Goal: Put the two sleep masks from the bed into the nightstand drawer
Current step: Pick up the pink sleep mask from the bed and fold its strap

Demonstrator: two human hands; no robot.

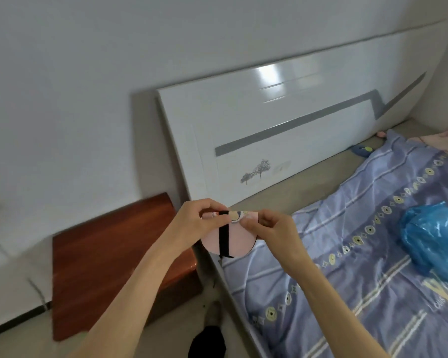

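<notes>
Both hands were clamped on one folded pink fabric sleep mask with a black elastic strap point(229, 235), held up in the middle of the frame. The left hand point(201, 222) pinched its upper left edge and the right hand point(268, 224) its upper right, so the mask hung between them, the strap running top to bottom. The reddish-brown wooden nightstand point(114, 257) sat just left and below, nearer the left hand; its drawer front did not show. A small dark blue object point(362, 150), perhaps the second mask, lay far off at upper right by the white glossy headboard point(295, 117).
</notes>
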